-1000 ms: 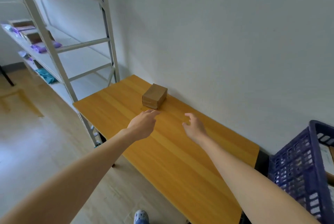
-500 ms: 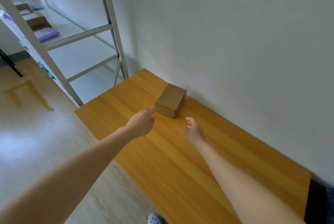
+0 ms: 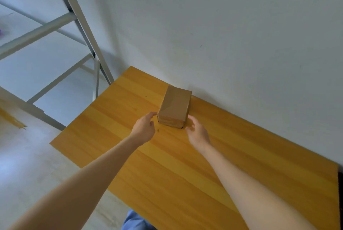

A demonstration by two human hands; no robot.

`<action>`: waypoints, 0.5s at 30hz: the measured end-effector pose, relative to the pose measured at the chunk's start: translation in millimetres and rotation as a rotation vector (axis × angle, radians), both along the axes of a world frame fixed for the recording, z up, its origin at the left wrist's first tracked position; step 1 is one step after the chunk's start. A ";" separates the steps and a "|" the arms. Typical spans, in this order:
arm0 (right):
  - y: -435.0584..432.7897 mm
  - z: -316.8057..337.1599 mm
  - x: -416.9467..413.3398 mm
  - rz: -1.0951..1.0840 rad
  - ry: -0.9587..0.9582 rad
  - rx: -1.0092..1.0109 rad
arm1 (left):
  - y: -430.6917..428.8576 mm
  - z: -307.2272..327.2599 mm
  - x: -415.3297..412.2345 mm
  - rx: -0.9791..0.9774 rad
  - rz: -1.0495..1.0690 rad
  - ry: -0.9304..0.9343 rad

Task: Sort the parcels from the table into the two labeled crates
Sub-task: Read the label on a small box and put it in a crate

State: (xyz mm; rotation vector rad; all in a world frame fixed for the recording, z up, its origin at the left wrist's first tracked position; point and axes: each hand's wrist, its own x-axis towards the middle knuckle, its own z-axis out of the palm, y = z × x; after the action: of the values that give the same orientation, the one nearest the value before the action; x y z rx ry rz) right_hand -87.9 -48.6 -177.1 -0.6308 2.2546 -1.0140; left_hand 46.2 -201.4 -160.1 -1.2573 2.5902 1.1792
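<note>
Pale grey wall (image 3: 222, 35) is forming the backdrop, and an orange wood-grain surface (image 3: 185, 174) is standing with its long edge against it. A brown cardboard parcel (image 3: 175, 106) is lying flat on this surface, at the far side, with its far end right by the wall and its near end facing the person. Layered flap edges are showing on that near end.

The left grip (image 3: 143, 128) is hovering just beside the parcel's near left corner, fingers loosely extended and spread a little, the index fingertip right at the corner; whether it is touching the cardboard I cannot tell. It is holding nothing. The right grip (image 3: 197, 133) is sitting just beside the near right corner, fingers relaxed and slightly bent towards the parcel's side, also holding nothing. The parcel is lying between the two, and both bare forearms are stretching out over the surface.

To the left, a grey metal shelving rack (image 3: 83, 31) is standing against the wall, just past the surface's far end. Light flooring (image 3: 27, 164) is showing below it. A blue shape (image 3: 135, 220) is peeking in at the bottom edge, too cropped to identify.
</note>
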 end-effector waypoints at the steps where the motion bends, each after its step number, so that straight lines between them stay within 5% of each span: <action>1: -11.6 -4.3 -1.2 -0.029 -0.004 0.005 | -14.4 -6.6 -6.3 0.019 -0.017 -0.010; 15: -63.6 -16.9 -8.7 -0.230 -0.050 0.065 | -72.6 -46.4 -51.8 0.290 -0.118 -0.029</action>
State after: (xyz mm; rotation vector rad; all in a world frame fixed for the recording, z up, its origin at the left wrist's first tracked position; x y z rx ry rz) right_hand -96.6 -112.2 -193.9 -0.3196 2.3437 -1.0467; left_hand -5.5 -274.0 -206.5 -1.0401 2.3277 1.4355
